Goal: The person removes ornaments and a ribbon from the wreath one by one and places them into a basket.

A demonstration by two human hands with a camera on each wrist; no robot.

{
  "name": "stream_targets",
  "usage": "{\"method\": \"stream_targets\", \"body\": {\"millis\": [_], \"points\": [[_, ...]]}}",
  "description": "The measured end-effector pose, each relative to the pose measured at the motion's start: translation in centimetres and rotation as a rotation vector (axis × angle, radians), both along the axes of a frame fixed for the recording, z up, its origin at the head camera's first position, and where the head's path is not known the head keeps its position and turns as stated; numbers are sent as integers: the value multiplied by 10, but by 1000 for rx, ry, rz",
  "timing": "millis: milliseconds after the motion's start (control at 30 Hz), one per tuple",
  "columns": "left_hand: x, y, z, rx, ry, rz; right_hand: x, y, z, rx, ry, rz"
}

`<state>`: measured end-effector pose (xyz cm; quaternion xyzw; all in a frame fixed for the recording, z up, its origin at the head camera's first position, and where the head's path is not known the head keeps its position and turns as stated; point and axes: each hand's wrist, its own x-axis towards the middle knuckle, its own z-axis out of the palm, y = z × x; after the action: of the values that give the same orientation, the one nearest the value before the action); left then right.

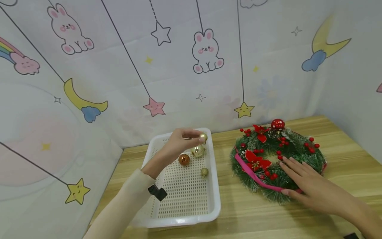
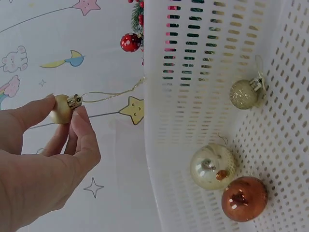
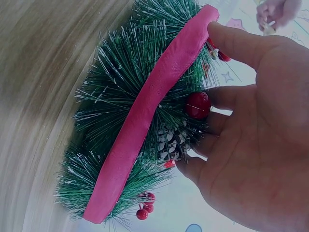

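My left hand (image 1: 179, 142) pinches a small gold ball ornament (image 2: 61, 110) between thumb and fingers, over the far end of a white basket (image 1: 215, 199). From the ornament's cap trails a thin gold hanging loop (image 2: 108, 96). Inside the basket lie a shiny pale gold ball (image 2: 211, 166), a copper ball (image 1: 184, 160) and a small glittery gold ball (image 1: 204, 172). To the right, my right hand (image 1: 316, 189) rests on the near right side of a green wreath (image 1: 298, 149), fingers extended, its thumb at the pink ribbon (image 3: 140, 121).
Red poinsettias (image 1: 256, 162), berry clusters (image 1: 311, 145) and a red white-dotted mushroom (image 1: 278, 124) decorate the wreath; a frosted pine cone (image 3: 170, 142) shows near the fingers. Basket and wreath sit side by side on a wood-grain table (image 1: 232, 212), before a printed cloth backdrop (image 1: 179, 76).
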<state>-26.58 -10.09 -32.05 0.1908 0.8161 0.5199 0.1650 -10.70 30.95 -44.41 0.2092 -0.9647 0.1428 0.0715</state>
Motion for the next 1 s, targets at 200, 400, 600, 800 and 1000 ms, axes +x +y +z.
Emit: {"method": "stream_targets", "body": {"millis": [200,400,600,800,1000], "points": [[-1,-23,-12,-55,7,19,-1,-1,2,-10,-48,-6],[-1,-33,-22,-99,-3,36,-1,0,4,-21,-88,-17],[-3,-36,-33,-124,-31,49,0,-1,5,-26,-105,-22],[-7,-39,-50,-140,-57,49,0,0,4,-22,-89,-20],[-9,-46,-62,-258,-18,73,0,0,3,-10,-81,-13]]}}
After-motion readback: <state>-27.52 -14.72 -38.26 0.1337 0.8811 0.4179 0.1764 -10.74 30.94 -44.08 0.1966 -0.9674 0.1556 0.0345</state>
